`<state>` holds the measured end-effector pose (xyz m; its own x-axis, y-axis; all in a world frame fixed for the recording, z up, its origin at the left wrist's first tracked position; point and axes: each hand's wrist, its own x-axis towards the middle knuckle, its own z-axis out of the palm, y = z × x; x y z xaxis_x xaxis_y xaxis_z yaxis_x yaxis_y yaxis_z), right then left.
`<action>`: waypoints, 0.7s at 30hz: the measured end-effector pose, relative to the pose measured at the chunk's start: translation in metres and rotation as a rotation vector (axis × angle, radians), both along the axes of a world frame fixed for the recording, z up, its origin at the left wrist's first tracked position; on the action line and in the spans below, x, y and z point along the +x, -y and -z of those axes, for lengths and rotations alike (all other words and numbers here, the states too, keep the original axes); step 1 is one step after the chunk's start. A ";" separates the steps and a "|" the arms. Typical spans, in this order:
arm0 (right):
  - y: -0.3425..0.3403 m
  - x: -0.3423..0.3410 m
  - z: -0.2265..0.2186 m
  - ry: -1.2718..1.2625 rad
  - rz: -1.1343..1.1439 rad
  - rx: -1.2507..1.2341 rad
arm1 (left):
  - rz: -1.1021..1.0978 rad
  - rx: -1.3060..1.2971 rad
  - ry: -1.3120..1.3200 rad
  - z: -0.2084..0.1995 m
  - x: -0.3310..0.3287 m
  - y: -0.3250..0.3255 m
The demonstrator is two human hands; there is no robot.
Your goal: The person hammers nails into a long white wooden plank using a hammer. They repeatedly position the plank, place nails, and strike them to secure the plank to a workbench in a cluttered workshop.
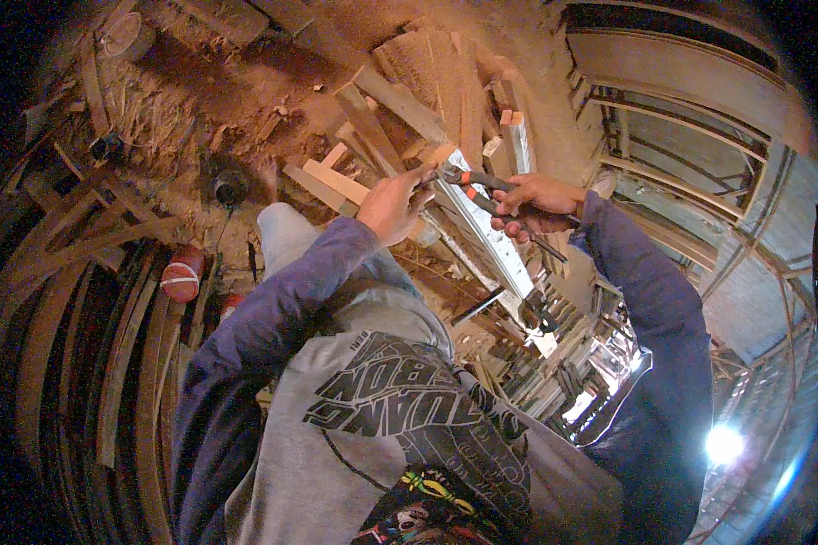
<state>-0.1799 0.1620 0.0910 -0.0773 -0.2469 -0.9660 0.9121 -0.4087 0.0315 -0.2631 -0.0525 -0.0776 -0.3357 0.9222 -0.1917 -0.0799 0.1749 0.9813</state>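
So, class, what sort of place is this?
Probably a woodworking shop: long brown wooden planks at left, short pale wooden pieces, and a black-and-orange hand tool in the right hand.

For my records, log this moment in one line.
right hand: gripping orange-black tool | left hand: near tool's head | below: white beam

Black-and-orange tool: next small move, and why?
Probably ease the left hand back before the right hand works the black-and-orange tool: the left fingertips appear right beside its head, near the pale beam, while the right hand grips the handle.
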 end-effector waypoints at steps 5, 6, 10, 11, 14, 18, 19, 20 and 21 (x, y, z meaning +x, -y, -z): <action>-0.002 0.002 0.003 -0.012 -0.015 -0.026 | -0.053 0.011 0.017 -0.001 0.003 0.000; -0.003 0.003 0.003 -0.008 -0.008 -0.041 | -0.059 0.007 -0.031 -0.002 0.003 -0.001; -0.004 0.012 0.003 -0.045 -0.025 -0.010 | -0.050 -0.050 -0.081 -0.005 0.004 -0.002; -0.004 0.017 0.003 -0.042 0.000 -0.007 | -0.044 -0.061 -0.070 -0.005 0.004 -0.002; 0.004 0.043 0.003 -0.050 0.062 -0.005 | -0.067 -0.061 -0.067 -0.003 0.006 -0.002; 0.014 0.072 0.017 -0.046 0.020 0.177 | -0.033 -0.079 -0.033 0.007 0.020 0.002; 0.017 0.076 0.018 -0.129 0.071 0.153 | -0.004 -0.098 -0.016 0.013 0.022 0.000; 0.021 0.081 0.016 -0.144 0.093 0.183 | 0.028 -0.115 0.005 0.019 0.024 -0.003; 0.023 0.083 0.012 -0.143 0.107 0.209 | -0.012 -0.050 0.222 0.025 0.026 -0.005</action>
<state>-0.0969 0.1390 0.0786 -0.2317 -0.0266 -0.9724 0.8524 -0.4872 -0.1898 -0.2367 -0.0472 -0.1023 -0.2911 0.9057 -0.3081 -0.2958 0.2211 0.9293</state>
